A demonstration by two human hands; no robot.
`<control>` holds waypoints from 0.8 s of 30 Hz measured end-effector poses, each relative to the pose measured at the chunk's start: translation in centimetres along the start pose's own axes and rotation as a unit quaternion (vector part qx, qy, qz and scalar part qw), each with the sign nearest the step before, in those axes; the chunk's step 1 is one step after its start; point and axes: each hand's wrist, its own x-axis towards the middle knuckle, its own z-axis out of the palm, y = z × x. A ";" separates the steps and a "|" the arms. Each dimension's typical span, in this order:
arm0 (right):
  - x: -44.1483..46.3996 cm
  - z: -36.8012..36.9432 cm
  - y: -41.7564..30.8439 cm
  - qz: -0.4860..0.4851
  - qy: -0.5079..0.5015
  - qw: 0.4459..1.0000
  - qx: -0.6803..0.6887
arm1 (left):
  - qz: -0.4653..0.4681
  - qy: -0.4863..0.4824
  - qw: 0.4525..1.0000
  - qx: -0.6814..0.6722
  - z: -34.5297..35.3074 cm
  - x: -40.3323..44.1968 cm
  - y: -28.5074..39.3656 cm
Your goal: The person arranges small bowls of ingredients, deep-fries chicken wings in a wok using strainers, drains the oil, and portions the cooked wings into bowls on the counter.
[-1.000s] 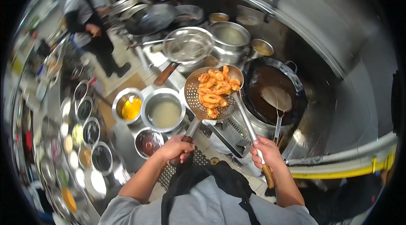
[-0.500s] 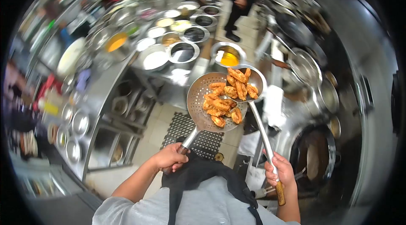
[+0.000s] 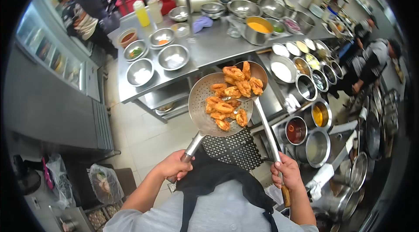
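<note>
My left hand point(image 3: 175, 165) is closed round the handle of a perforated skimmer point(image 3: 200, 101), held level in front of my apron. Several golden-brown fried pieces point(image 3: 223, 109), which look like chicken wings, lie in it. A long-handled ladle point(image 3: 260, 72) is in my right hand point(image 3: 286, 171), gripped near the wooden end of its handle. Its bowl overlaps the skimmer's far right rim and carries more fried pieces point(image 3: 243, 84). Whether the two rims touch, I cannot tell.
Ahead is a steel counter point(image 3: 205, 51) with metal bowls point(image 3: 173, 56) and a pot of orange sauce point(image 3: 258, 35). Pots, one with red liquid point(image 3: 296, 130), stand at the right. People are at the left point(image 3: 85, 22) and right point(image 3: 379, 59). A black mat point(image 3: 231, 147) lies on the floor.
My view has turned left, so the steel counter with the bowls is now ahead and the pots have shifted right. Both hands keep their holds, and the fried pieces stay in the skimmer and ladle.
</note>
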 end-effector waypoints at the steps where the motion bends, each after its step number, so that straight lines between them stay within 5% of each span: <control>1: 1.8 2.0 -0.5 0.007 -0.002 1.000 -0.022 | 0.011 0.022 1.000 0.012 -2.1 -0.5 0.4; 12: 12.0 11.6 -3.1 0.071 -0.125 0.986 -0.085 | 0.040 0.126 0.988 -0.079 -10.3 -7.0 1.3; 24: 18.5 16.4 -8.0 0.098 -0.176 0.975 -0.096 | 0.058 0.177 0.964 -0.191 -10.1 -10.5 -3.0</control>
